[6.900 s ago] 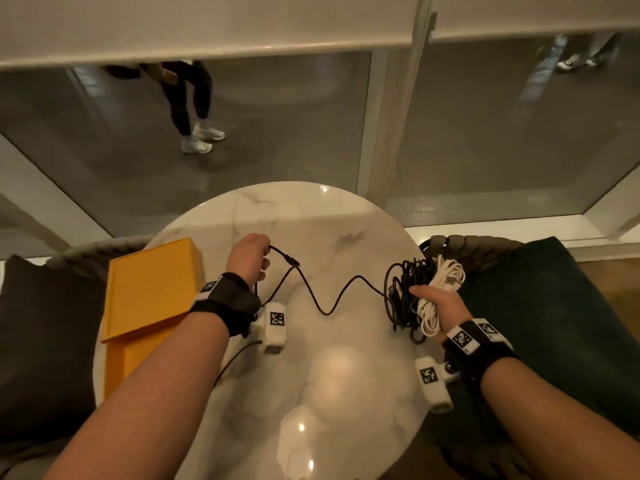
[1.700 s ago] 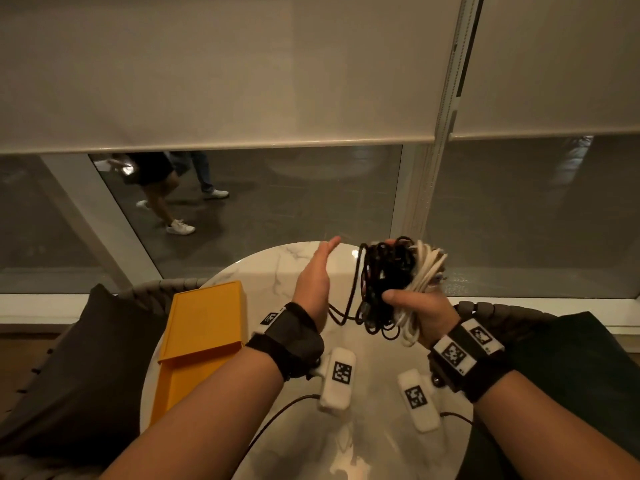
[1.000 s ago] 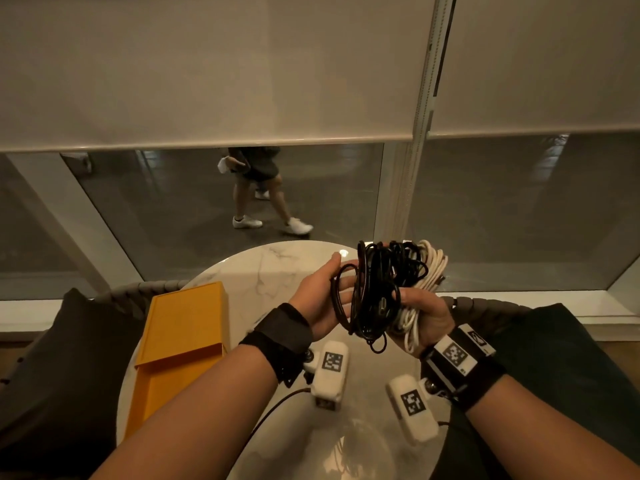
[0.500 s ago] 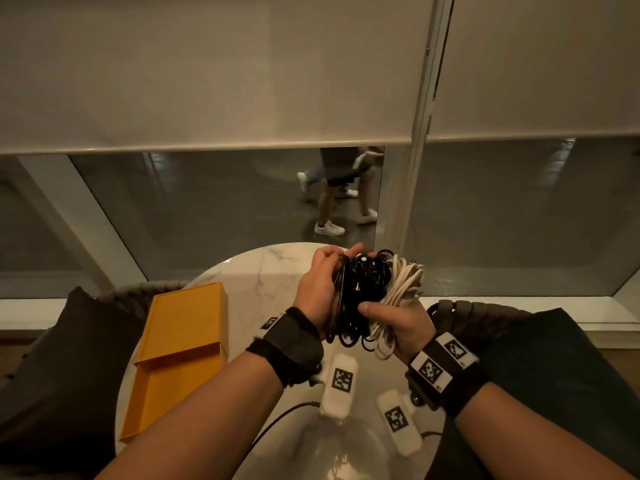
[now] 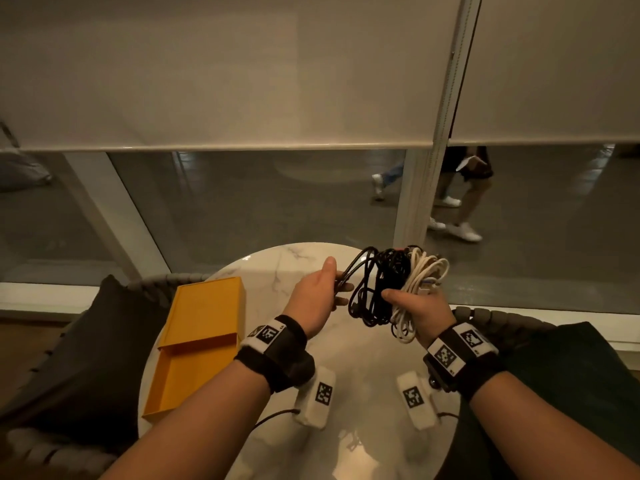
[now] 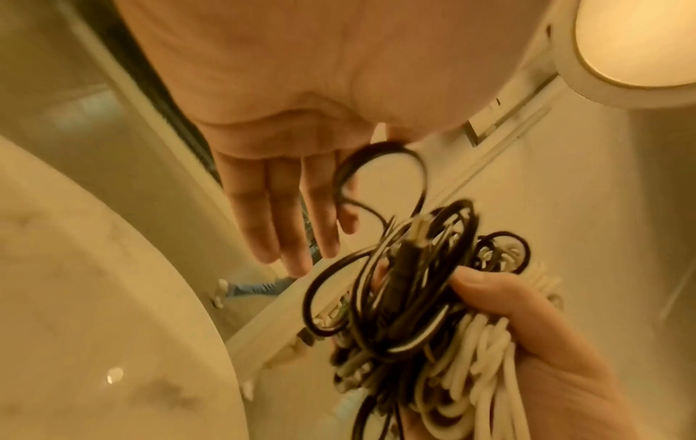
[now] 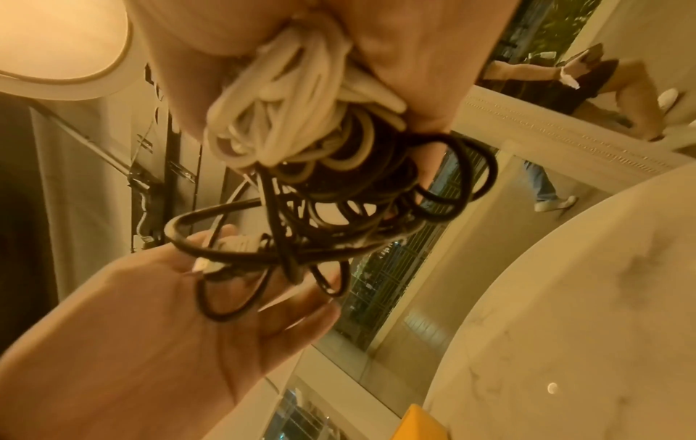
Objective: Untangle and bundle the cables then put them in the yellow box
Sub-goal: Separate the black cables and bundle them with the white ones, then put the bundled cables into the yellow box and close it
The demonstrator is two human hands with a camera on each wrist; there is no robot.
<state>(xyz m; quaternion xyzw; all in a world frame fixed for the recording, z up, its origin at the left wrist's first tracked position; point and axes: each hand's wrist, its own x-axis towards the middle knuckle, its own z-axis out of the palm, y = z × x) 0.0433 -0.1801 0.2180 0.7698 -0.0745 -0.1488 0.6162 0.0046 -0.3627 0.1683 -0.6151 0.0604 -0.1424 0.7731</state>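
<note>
My right hand (image 5: 412,306) grips a bundle of black cable (image 5: 375,289) and white cable (image 5: 424,282), held above the far side of the round marble table (image 5: 363,393). My left hand (image 5: 323,291) is just left of the bundle, fingers (image 6: 286,214) straight and thumb up. One black loop (image 7: 226,256) lies across its palm (image 7: 211,327). In the right wrist view the white coils (image 7: 286,98) sit deep in the right fist, and the black coils (image 7: 339,202) hang loose beyond them. The yellow box (image 5: 194,368) lies open on the table's left side.
The box's lid (image 5: 207,310) covers its far half. Dark cushioned chairs (image 5: 79,341) flank the table on both sides. A window with lowered blinds (image 5: 242,81) stands right behind the table, and people (image 5: 464,202) walk outside.
Half a second ago my left hand clasped the bundle. It has since pulled a little left and opened, with a black loop drawn out across it. The right hand keeps its grip.
</note>
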